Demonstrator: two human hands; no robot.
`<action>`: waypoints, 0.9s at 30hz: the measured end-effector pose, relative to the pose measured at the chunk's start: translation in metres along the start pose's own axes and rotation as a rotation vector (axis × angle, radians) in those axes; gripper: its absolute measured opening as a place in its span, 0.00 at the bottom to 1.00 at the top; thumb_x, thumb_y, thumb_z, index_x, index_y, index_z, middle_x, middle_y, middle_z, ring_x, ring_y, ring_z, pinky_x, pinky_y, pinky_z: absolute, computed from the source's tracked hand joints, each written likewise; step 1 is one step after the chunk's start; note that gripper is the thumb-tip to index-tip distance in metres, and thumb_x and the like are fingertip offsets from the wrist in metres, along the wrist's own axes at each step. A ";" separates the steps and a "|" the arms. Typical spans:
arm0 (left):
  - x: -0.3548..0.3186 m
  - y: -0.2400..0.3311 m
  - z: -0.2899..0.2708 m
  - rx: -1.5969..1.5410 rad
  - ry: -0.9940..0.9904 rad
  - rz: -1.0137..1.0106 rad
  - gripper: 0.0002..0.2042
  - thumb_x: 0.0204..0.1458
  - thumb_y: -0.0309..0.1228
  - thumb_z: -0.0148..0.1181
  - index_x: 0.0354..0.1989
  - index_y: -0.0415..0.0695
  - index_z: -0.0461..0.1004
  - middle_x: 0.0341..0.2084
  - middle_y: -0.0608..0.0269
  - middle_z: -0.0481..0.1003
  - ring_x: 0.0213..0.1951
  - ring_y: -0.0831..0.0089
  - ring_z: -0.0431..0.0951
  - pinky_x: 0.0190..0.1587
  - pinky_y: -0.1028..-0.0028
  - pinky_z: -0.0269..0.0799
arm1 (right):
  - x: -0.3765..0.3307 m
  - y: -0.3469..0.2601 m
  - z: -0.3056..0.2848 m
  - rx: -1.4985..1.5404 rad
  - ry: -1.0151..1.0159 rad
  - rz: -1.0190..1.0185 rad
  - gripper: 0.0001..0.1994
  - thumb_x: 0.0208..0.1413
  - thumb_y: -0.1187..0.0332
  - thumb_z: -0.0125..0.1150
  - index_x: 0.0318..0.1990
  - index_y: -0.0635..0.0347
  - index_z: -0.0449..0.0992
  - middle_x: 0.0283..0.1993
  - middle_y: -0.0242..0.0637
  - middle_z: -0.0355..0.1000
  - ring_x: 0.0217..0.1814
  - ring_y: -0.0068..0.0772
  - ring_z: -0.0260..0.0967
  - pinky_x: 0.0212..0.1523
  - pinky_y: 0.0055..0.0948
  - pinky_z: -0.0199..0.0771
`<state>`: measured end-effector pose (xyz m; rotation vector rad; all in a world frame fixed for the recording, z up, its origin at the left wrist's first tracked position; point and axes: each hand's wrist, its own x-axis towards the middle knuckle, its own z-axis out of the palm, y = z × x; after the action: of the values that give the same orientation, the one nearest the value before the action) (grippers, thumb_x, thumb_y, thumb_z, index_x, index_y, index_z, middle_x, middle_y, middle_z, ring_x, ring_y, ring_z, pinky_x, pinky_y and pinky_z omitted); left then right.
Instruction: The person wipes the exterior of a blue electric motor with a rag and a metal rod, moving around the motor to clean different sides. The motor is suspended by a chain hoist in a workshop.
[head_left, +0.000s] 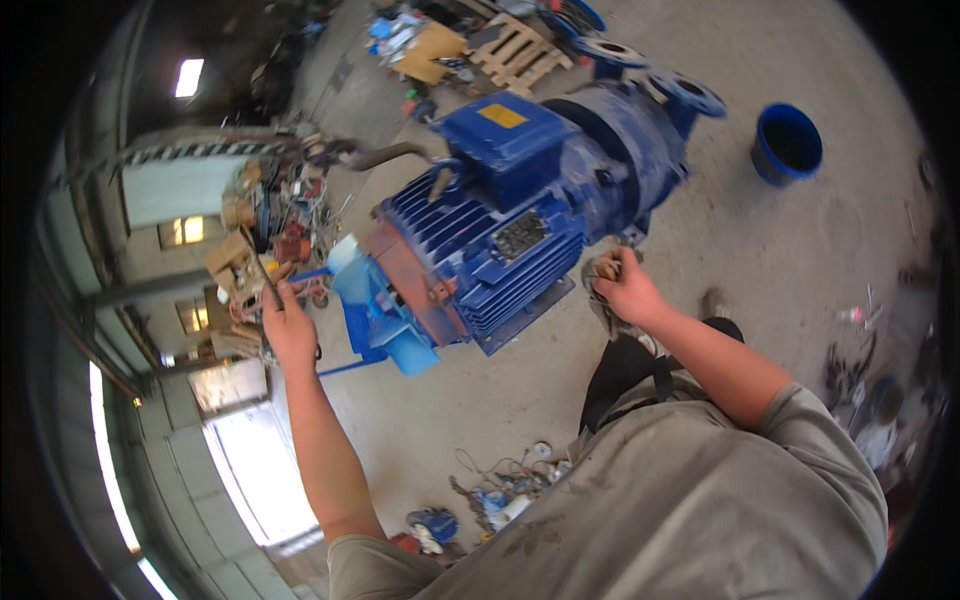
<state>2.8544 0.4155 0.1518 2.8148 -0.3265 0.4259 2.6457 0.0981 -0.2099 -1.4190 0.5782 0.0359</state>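
A large blue electric motor (490, 225) with a pump end (630, 140) fills the middle of the head view, lying at a slant. Its near-left end is uncovered, showing a light-blue fan (385, 310) beside a rusty reddish end plate (405, 280). My left hand (290, 325) is left of the fan, closed around a thin dark rod (264, 280). Close beside the motor's lower right side, my right hand (630, 290) is closed on something greyish, too blurred to name. A dark bent bar (390, 155) ends near the lifting eye (445, 180) on the motor.
A blue bucket (787, 145) stands on the floor at the far right. A wooden pallet (518, 52) and a cardboard piece (430, 52) lie beyond the motor. Cords and scraps (505, 495) litter the floor near me. Boxes and clutter (280, 210) line the left side.
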 end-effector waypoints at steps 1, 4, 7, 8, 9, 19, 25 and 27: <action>0.011 -0.012 0.006 -0.047 -0.041 -0.035 0.16 0.74 0.35 0.45 0.60 0.42 0.74 0.39 0.63 0.77 0.39 0.73 0.79 0.47 0.74 0.73 | 0.001 0.003 0.007 0.031 0.014 0.011 0.17 0.59 0.61 0.66 0.51 0.60 0.74 0.46 0.48 0.79 0.48 0.46 0.78 0.49 0.41 0.75; 0.047 -0.041 0.018 -0.144 -0.137 -0.123 0.16 0.74 0.36 0.46 0.61 0.44 0.75 0.36 0.67 0.76 0.37 0.75 0.77 0.43 0.73 0.73 | 0.012 0.003 0.027 0.196 0.130 0.059 0.17 0.58 0.61 0.65 0.51 0.58 0.75 0.46 0.49 0.79 0.48 0.52 0.78 0.49 0.43 0.75; 0.082 -0.056 0.033 -0.214 -0.255 -0.264 0.17 0.74 0.38 0.46 0.60 0.45 0.77 0.34 0.70 0.75 0.32 0.80 0.73 0.30 0.81 0.65 | 0.025 0.006 0.051 0.189 0.340 0.073 0.16 0.56 0.62 0.65 0.50 0.58 0.76 0.46 0.51 0.78 0.48 0.58 0.76 0.50 0.46 0.75; 0.092 -0.058 0.040 -0.343 -0.303 -0.322 0.18 0.74 0.39 0.46 0.62 0.46 0.77 0.34 0.73 0.76 0.28 0.83 0.68 0.28 0.81 0.63 | 0.029 0.008 0.061 0.135 0.440 0.071 0.16 0.56 0.62 0.65 0.50 0.59 0.76 0.45 0.52 0.78 0.48 0.60 0.75 0.50 0.46 0.75; 0.100 -0.059 0.046 -0.430 -0.355 -0.318 0.19 0.74 0.40 0.46 0.62 0.45 0.77 0.33 0.73 0.75 0.26 0.84 0.66 0.27 0.81 0.61 | 0.031 0.009 0.071 0.075 0.532 0.043 0.15 0.54 0.64 0.65 0.48 0.59 0.77 0.46 0.52 0.77 0.50 0.61 0.73 0.50 0.47 0.74; 0.135 -0.057 0.094 -0.631 -0.763 0.009 0.26 0.72 0.47 0.47 0.64 0.38 0.75 0.44 0.64 0.78 0.31 0.83 0.67 0.34 0.82 0.62 | 0.024 0.002 0.109 0.137 0.586 0.062 0.21 0.54 0.64 0.66 0.54 0.62 0.77 0.55 0.59 0.75 0.58 0.58 0.74 0.58 0.48 0.75; 0.122 -0.055 0.096 -0.343 -0.775 0.240 0.26 0.73 0.47 0.45 0.69 0.42 0.70 0.59 0.56 0.73 0.54 0.67 0.76 0.57 0.69 0.72 | -0.011 -0.014 0.114 0.300 0.364 -0.033 0.14 0.56 0.66 0.61 0.48 0.59 0.83 0.33 0.45 0.80 0.35 0.49 0.78 0.41 0.41 0.78; 0.119 -0.049 0.099 -0.444 -0.813 0.281 0.23 0.73 0.44 0.45 0.68 0.42 0.68 0.61 0.54 0.71 0.57 0.65 0.76 0.60 0.67 0.72 | -0.018 -0.012 0.113 0.203 0.361 -0.178 0.13 0.57 0.66 0.60 0.48 0.54 0.84 0.38 0.45 0.80 0.40 0.51 0.77 0.45 0.42 0.77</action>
<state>3.0038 0.4102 0.0872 2.3609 -0.8547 -0.6900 2.6748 0.2074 -0.1869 -1.2796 0.7268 -0.4169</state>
